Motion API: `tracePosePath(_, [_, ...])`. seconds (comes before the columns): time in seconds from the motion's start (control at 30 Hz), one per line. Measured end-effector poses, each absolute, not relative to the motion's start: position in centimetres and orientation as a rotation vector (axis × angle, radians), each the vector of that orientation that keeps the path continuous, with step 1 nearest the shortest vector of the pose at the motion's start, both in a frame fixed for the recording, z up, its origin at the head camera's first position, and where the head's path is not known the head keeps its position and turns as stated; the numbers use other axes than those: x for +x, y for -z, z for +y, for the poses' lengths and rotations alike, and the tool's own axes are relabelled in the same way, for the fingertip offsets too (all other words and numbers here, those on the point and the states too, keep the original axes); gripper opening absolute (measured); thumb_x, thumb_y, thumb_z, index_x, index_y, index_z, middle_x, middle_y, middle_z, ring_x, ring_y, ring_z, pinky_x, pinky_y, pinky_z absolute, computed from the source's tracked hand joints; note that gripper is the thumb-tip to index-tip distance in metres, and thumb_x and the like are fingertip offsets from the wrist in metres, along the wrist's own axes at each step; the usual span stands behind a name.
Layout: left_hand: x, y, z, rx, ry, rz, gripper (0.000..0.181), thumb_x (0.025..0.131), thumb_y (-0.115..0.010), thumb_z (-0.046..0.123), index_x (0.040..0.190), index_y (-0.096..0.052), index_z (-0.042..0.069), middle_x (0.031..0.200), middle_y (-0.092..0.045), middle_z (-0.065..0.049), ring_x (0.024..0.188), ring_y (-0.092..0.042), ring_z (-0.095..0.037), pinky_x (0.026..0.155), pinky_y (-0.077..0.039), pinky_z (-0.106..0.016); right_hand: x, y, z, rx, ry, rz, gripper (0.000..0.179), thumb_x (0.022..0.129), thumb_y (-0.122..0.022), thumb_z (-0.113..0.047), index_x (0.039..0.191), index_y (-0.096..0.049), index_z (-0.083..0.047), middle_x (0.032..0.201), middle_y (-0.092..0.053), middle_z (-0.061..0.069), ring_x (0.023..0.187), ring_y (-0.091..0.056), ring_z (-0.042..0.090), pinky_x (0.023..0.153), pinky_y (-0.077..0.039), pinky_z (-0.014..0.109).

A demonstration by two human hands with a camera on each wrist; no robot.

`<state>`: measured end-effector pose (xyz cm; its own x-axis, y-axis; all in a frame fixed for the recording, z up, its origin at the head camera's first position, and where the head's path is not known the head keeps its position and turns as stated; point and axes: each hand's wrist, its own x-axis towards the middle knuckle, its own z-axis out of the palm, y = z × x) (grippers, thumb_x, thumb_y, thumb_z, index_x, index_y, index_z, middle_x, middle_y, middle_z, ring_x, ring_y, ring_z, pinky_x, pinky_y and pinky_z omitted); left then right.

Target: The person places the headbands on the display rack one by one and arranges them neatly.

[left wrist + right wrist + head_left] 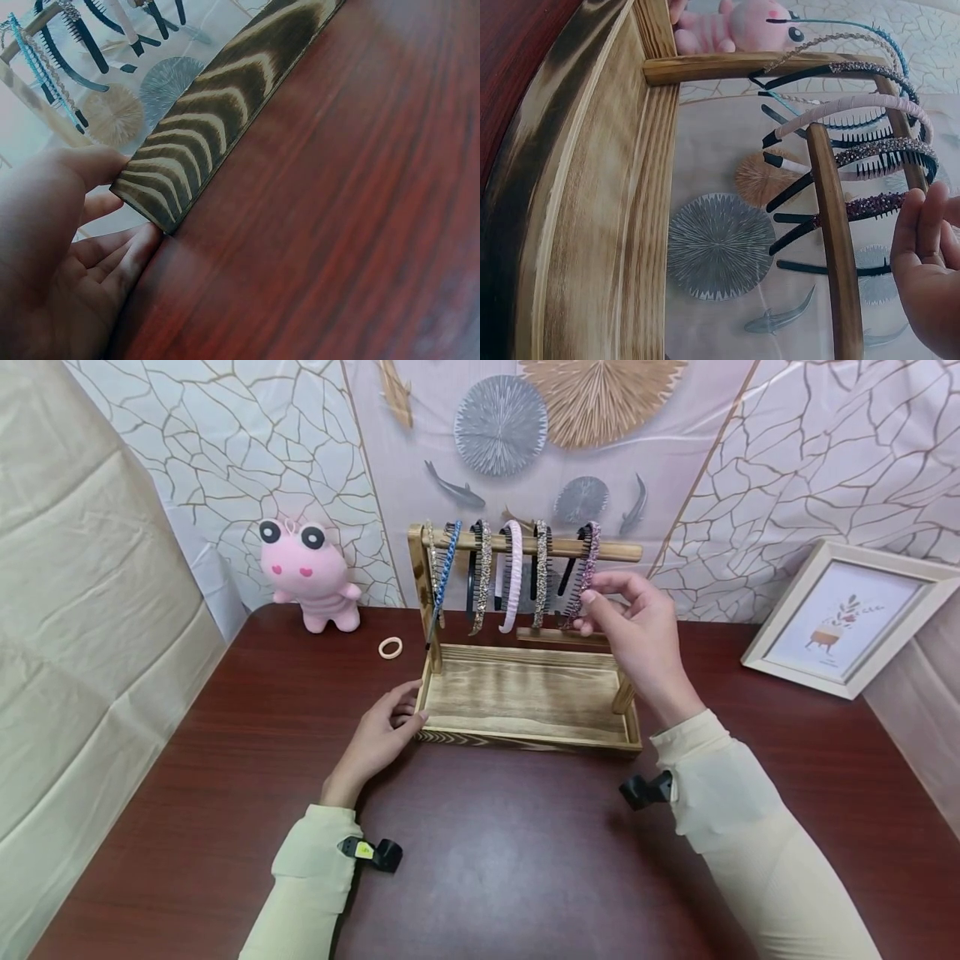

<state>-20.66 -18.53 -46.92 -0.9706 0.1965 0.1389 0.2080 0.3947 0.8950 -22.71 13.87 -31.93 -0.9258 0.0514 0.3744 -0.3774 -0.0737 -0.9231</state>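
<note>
A wooden rack (525, 739) stands on the table, a shallow tray with a bar (622, 552) raised over it. My left hand (378, 727) grips the tray's left end, thumb at the near corner; the left wrist view shows fingers round the striped wooden corner (187, 150). At the bar's right end, my right hand (637, 618) pinches a purple glittery headband (590, 547) with comb teeth, which hangs over the bar. Farther left on the bar hang a gold glittery headband (542, 581), a pink wrapped headband (514, 577), another glittery one (482, 577) and a blue braided one (447, 572).
A pink plush toy (311, 572) stands at the back left, with a small pale ring (390, 648) near it. A framed picture (840, 618) leans at the right. Behind the table (487, 860) hangs a patterned backdrop (270, 435).
</note>
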Motion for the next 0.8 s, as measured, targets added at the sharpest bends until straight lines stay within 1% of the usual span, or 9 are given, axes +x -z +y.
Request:
tracePosePath(0.1, [-20.69,46.97,-18.57,-0.380,1.678,-2.611,0.049,0.097,-0.066,0.019,0.143,-0.051,0.011,0.117,-0.062,-0.016,0.106,-0.063,-0.025,0.095,-0.054,-0.037,-22.72,31.89,13.92,0.361,-2.070,-1.915,0.011,0.092,-0.066,0.002,0.103,-0.066,-0.003,0.082,-0.069,0.004,0.059,-0.064,0.009,0.065,-0.059,0.020])
tracePosePath(0.23, [-20.67,47.00,-18.58,-0.375,1.672,-2.615,0.049,0.097,-0.066,0.020,0.143,-0.052,0.012,0.117,-0.062,-0.016,0.106,-0.063,-0.024,0.095,-0.054,-0.037,-22.69,31.79,14.05,0.376,-2.041,-1.941,0.012,0.092,-0.068,-0.001,0.104,-0.066,-0.002,0.090,-0.070,0.004,0.059,-0.064,0.009,0.062,-0.058,0.019])
tracePosePath(0.3, [-20.66,47.02,-18.56,-0.372,1.671,-2.621,0.049,0.097,-0.066,0.019,0.143,-0.051,0.012,0.117,-0.062,-0.015,0.106,-0.062,-0.024,0.095,-0.054,-0.036,-22.68,31.75,14.08,0.374,-2.021,-1.958,0.012,0.092,-0.068,-0.001,0.104,-0.067,-0.001,0.091,-0.070,0.004,0.059,-0.063,0.008,0.061,-0.057,0.019])
tracePosePath(0.53, [-20.58,46.89,-18.48,-0.368,1.669,-2.628,0.049,0.097,-0.065,0.016,0.143,-0.051,0.010,0.117,-0.062,-0.015,0.106,-0.063,-0.024,0.094,-0.055,-0.035,-22.73,31.91,13.90,0.358,-1.998,-1.973,0.013,0.092,-0.067,-0.001,0.105,-0.067,0.000,0.084,-0.069,0.001,0.059,-0.063,0.009,0.062,-0.057,0.019])
tracePosePath(0.8, [-20.49,46.86,-18.39,-0.374,1.670,-2.626,0.049,0.097,-0.065,0.016,0.143,-0.051,0.010,0.117,-0.062,-0.015,0.106,-0.063,-0.024,0.094,-0.055,-0.036,-22.67,32.10,13.68,0.350,-1.989,-1.996,0.014,0.092,-0.067,-0.003,0.105,-0.067,0.002,0.089,-0.069,0.003,0.059,-0.063,0.009,0.062,-0.057,0.019])
